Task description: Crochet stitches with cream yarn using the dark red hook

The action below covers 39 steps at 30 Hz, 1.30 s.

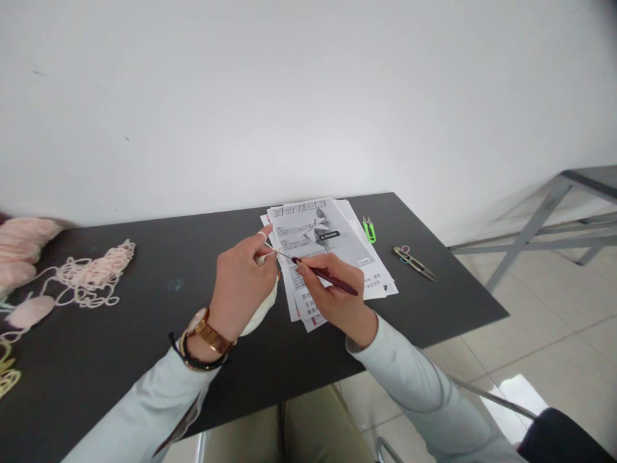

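My right hand (337,283) grips a crochet hook (335,281) with a dark red handle, its thin metal shaft pointing left. Opposite it, my left hand (245,267) is closed in a pinch, index finger raised, with white yarn (263,258) running over the fingers. The hook's tip meets the yarn at the left fingertips; the stitches there are too small to make out. Behind the left palm a rounded white piece (263,313), maybe the yarn's ball, is partly hidden. Both hands are above printed sheets (349,251) on the black table (159,360).
Green thread snips (369,229) and metal scissors (414,263) lie right of the sheets. At the left are pink yarn skeins (29,247), a loose pink yarn tangle (99,273) and yellow yarn (7,373). A white wall (289,103) stands behind; a metal frame (530,231) is at right.
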{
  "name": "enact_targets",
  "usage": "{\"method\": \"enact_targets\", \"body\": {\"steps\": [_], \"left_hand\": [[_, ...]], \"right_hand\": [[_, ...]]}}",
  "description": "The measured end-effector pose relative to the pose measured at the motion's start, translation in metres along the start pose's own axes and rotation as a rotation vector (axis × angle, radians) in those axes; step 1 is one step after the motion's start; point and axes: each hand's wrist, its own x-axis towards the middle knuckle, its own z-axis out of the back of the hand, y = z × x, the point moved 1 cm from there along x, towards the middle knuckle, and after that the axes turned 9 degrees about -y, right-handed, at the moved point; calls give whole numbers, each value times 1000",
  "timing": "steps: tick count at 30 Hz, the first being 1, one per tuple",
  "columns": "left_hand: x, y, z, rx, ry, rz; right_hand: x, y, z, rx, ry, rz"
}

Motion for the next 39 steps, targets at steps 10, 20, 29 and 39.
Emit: {"method": "enact_targets", "body": {"steps": [10, 20, 29, 39], "left_hand": [[5, 15, -7, -437, 25, 218], [-3, 8, -11, -408, -88, 143], [-7, 1, -10, -369, -79, 140], [-14, -1, -11, -572, -151, 154]], "right_hand": [[0, -3, 4, -26, 166, 347], [-2, 0, 0, -7, -47, -12], [1, -4, 1, 58, 23, 171], [5, -5, 0, 305, -108, -328]]}}
